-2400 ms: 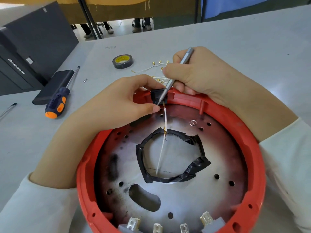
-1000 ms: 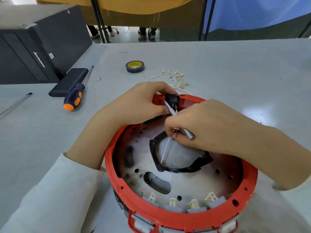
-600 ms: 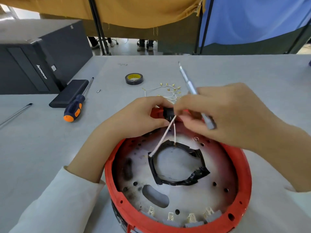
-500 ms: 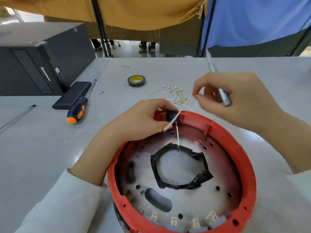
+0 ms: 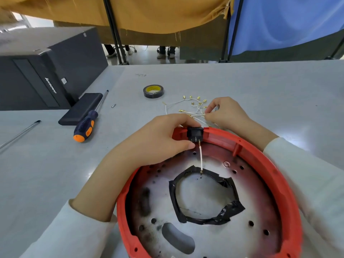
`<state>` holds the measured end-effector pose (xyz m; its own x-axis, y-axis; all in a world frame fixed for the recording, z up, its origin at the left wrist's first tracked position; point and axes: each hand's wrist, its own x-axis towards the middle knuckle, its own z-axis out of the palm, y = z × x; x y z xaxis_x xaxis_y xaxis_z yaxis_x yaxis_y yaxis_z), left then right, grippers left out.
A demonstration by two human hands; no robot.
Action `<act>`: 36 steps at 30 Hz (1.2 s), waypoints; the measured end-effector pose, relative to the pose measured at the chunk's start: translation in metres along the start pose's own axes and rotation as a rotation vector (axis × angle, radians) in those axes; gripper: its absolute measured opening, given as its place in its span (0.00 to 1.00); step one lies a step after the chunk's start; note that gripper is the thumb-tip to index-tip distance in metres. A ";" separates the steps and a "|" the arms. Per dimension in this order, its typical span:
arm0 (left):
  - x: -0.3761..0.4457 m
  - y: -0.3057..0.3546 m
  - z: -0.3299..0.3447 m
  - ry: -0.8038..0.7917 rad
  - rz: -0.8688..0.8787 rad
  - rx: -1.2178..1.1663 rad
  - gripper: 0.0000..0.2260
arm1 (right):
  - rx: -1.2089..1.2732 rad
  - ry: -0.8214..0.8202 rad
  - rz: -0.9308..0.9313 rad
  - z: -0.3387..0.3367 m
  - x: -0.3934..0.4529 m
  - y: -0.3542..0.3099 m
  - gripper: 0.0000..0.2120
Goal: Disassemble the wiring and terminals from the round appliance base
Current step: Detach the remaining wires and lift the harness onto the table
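I see the round red plastic appliance base near me on the grey table, my left hand gripping its rim at the black switch, my right hand beyond it pinching loose white brass-tipped wires.

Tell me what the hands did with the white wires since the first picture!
The right hand pulled one white wire off the black switch and carried it to the wire pile on the table. The left hand kept holding the switch on the red base. One wire stays attached.
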<state>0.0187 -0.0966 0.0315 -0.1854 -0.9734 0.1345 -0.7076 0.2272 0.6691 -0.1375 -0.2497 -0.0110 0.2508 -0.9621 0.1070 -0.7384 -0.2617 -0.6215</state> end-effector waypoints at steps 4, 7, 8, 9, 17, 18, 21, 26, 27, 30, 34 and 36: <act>0.000 0.001 -0.001 -0.006 0.002 0.017 0.14 | 0.142 -0.022 -0.050 -0.011 -0.015 -0.005 0.07; 0.000 0.002 -0.001 -0.019 -0.014 0.007 0.14 | 0.450 -0.089 -0.057 -0.029 -0.040 -0.021 0.18; -0.001 0.002 -0.002 -0.020 -0.019 0.003 0.14 | 0.510 -0.104 -0.073 -0.036 -0.050 -0.027 0.20; -0.001 0.002 -0.002 -0.019 -0.026 0.002 0.14 | 0.561 -0.117 -0.094 -0.042 -0.060 -0.033 0.22; -0.001 0.004 -0.002 -0.029 -0.048 0.008 0.13 | 0.936 -0.210 -0.202 -0.049 -0.108 -0.051 0.21; 0.000 0.004 -0.002 -0.030 -0.040 0.007 0.13 | 0.930 -0.197 -0.208 -0.048 -0.109 -0.050 0.21; 0.000 0.003 -0.001 -0.022 -0.039 0.009 0.14 | 0.842 -0.036 -0.210 -0.048 -0.106 -0.044 0.20; 0.001 0.002 -0.001 -0.023 -0.042 0.012 0.15 | 0.532 0.028 -0.194 -0.045 -0.104 -0.038 0.20; 0.000 0.003 -0.001 -0.024 -0.039 0.016 0.15 | 0.494 0.027 -0.196 -0.044 -0.104 -0.038 0.19; 0.000 0.004 -0.002 -0.017 -0.041 0.024 0.15 | 0.452 0.054 -0.204 -0.046 -0.105 -0.038 0.18; 0.000 0.005 -0.001 -0.018 -0.037 0.015 0.15 | 0.418 0.074 -0.228 -0.044 -0.105 -0.039 0.17; 0.000 0.005 0.000 -0.017 -0.039 0.011 0.14 | 0.421 0.049 -0.239 -0.044 -0.106 -0.040 0.17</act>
<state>0.0151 -0.0952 0.0354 -0.1692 -0.9809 0.0961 -0.7221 0.1897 0.6653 -0.1620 -0.1407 0.0364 0.3456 -0.8839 0.3149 -0.3439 -0.4316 -0.8339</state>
